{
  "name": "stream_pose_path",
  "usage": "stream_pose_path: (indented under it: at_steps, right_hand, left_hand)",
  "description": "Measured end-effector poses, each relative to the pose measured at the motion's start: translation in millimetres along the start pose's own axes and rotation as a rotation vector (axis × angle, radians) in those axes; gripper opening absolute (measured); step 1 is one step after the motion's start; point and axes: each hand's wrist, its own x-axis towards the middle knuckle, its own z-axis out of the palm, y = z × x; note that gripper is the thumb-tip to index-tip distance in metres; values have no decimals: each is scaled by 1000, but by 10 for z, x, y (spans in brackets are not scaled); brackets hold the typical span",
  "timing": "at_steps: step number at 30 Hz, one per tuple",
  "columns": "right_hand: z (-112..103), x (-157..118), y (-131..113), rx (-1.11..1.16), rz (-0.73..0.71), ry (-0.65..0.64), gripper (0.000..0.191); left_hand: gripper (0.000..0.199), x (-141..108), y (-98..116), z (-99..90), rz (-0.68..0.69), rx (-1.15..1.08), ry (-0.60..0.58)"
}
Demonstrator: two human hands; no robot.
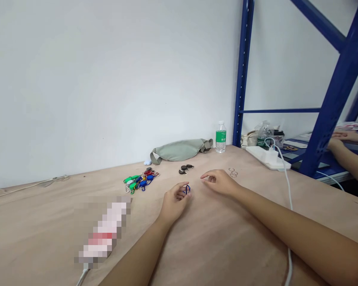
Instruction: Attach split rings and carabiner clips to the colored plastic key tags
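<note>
My left hand (176,198) is held over the brown-covered table with its fingers curled. Between its thumb and fingers is a blue loop-shaped clip (187,190), partly hidden by the fingers. To the right, my right hand (219,182) hovers with thumb and forefinger reaching toward the left hand, slightly apart, and nothing visible in them. Just beyond the hands lie several small black clips (184,169). A few metal rings (233,173) are behind my right hand. Left of my left hand is a pile of green, blue and red keychain clips (140,180).
A grey-green waist bag (181,150) lies against the wall beside a water bottle (220,137). A white power strip (268,158) with a cable sits by the blue rack post (328,91). A blurred-out object (106,230) lies at left. Another person's arm (352,155) shows far right.
</note>
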Motion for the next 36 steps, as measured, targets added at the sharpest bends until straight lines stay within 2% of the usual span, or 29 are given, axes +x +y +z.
stream_pose_path:
  at_steps: [4,7,9,12,15,19,25,29,32,36]
  right_hand:
    - [135,-121,-314,429,-21,-178,29]
    - [174,-186,-466,532,-35,-191,22]
    - [152,-190,-496,437,-86,-135,18]
    - [71,-153,-447,111,-116,-54,17]
    - [-21,-116,-360,-181,-23,-53,18]
    - [-103,-107,-309,-386,107,-85,20]
    - [-172,-97,-313,-517,264,-142,16]
    - [-206,-97,-285,-598,298,-191,20]
    - [-180,-108,-285,-606,259,-187,24]
    - [-64,-136,-351,-489,61,-130,18]
  left_hand:
    - [41,-29,12,-3,86,88,-54]
    - [37,-54,45,-2,145,132,-92]
    - [36,-61,61,-6,183,162,-85]
    - [38,-44,32,-26,201,254,3]
    - [41,-4,-56,-61,161,381,113]
    - [37,40,-138,-116,57,500,140]
    - [42,44,-106,-155,-92,581,124]
    - [38,46,-131,-147,-102,664,88]
    - [31,52,-154,-142,-100,707,89]
    - [24,56,-146,-141,-91,712,96]
